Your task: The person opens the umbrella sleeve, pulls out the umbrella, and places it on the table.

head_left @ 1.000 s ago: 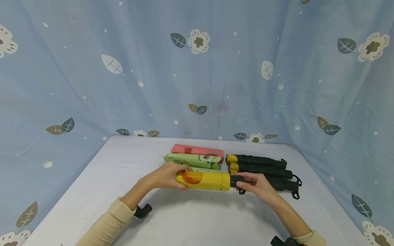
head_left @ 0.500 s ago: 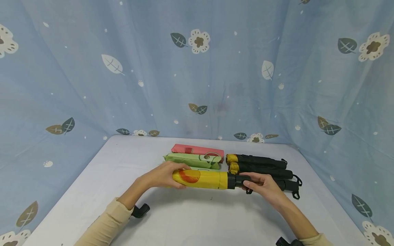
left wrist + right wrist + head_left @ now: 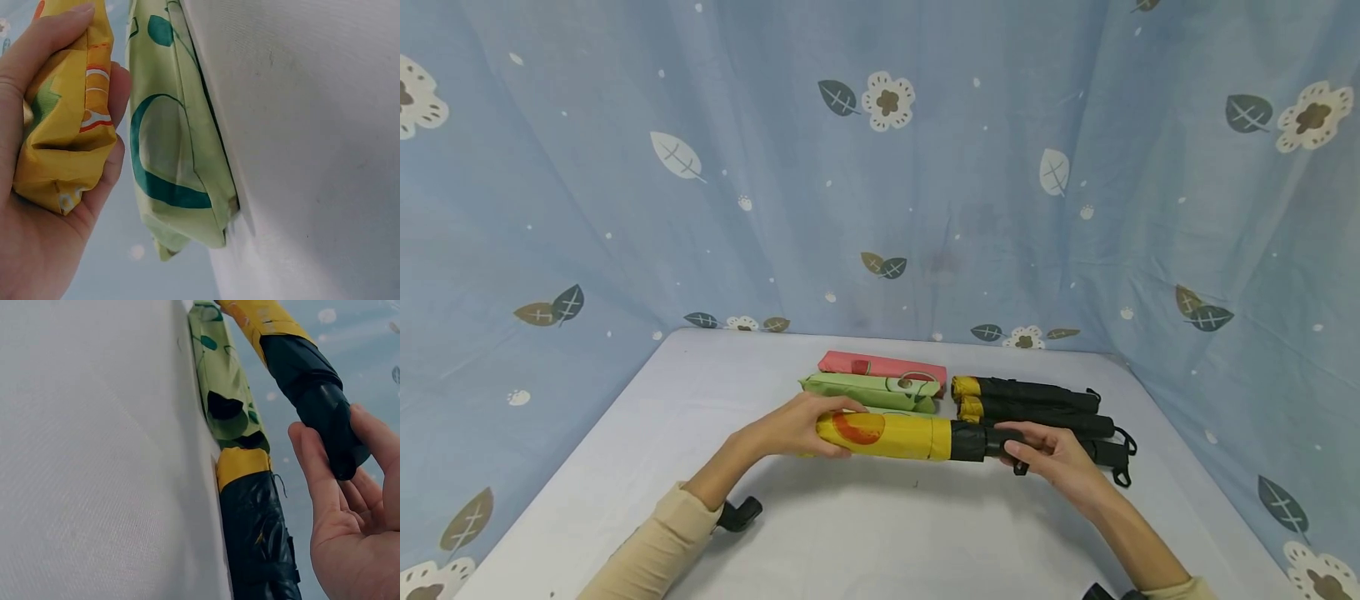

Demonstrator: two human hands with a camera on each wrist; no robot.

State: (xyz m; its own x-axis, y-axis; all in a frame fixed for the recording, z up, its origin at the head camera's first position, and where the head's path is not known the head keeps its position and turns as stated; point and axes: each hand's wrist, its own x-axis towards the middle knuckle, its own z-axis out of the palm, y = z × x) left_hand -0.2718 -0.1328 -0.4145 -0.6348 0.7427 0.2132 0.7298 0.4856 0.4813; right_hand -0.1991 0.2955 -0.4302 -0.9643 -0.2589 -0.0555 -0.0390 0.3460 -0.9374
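A yellow cloth sleeve [image 3: 898,437] with an orange fruit print is held level above the table's middle. From its right end sticks a folded black umbrella [image 3: 967,442], its rear part still inside. My left hand [image 3: 790,428] grips the closed end of the sleeve, fingers and thumb round the cloth, as the left wrist view confirms. At the other end, my right hand [image 3: 1060,467] pinches the umbrella's black handle [image 3: 328,412] between thumb and fingers. In the left wrist view a green sleeve [image 3: 165,144] lies just beyond the held one.
Behind the hands, a pink sleeve [image 3: 883,365] and green sleeves [image 3: 850,387] lie in a row on the white table [image 3: 880,533]. To their right are black folded umbrellas [image 3: 1037,393] with yellow tips. A blue patterned curtain [image 3: 775,208] encloses the table.
My right hand has moved right, drawing the umbrella farther out, so more black shows past the sleeve's mouth. My left hand has shifted slightly left with the sleeve.
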